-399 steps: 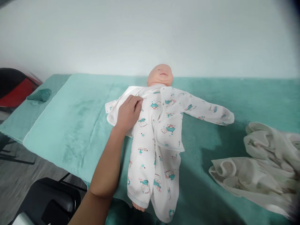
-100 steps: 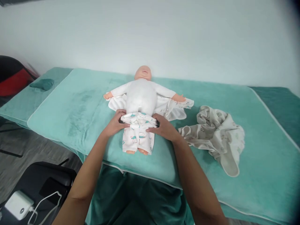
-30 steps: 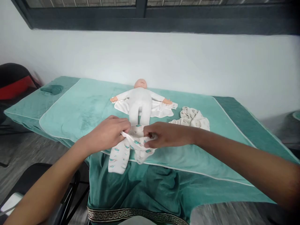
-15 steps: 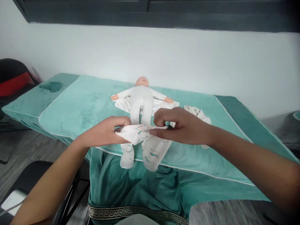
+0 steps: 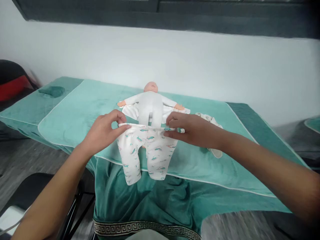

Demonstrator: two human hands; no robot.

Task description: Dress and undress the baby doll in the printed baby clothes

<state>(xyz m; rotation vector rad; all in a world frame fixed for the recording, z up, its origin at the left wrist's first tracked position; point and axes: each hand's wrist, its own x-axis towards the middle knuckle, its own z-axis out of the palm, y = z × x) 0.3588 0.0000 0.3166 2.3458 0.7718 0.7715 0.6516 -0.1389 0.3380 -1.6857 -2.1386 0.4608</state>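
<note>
Between my two hands hang small white baby pants (image 5: 148,150) with a green and orange print, legs downward. My left hand (image 5: 107,128) pinches one end of the waistband. At the other end, my right hand (image 5: 190,128) has its fingers closed on the waistband. Just behind the pants a baby doll (image 5: 150,103) lies on its back with arms spread, its head toward the wall. The pants hide its feet and lower legs. A white printed garment (image 5: 131,111) is spread out beneath the doll.
A crumpled pale printed cloth (image 5: 208,118) lies right of the doll. Everything rests on a green padded bed (image 5: 87,113) against a white wall. Black chairs (image 5: 37,190) stand at the left, one with a white object (image 5: 11,218) on it.
The pants were bunched and folded between my hands; now they hang spread out with the waistband stretched straight. My left hand has moved left and slightly up.
</note>
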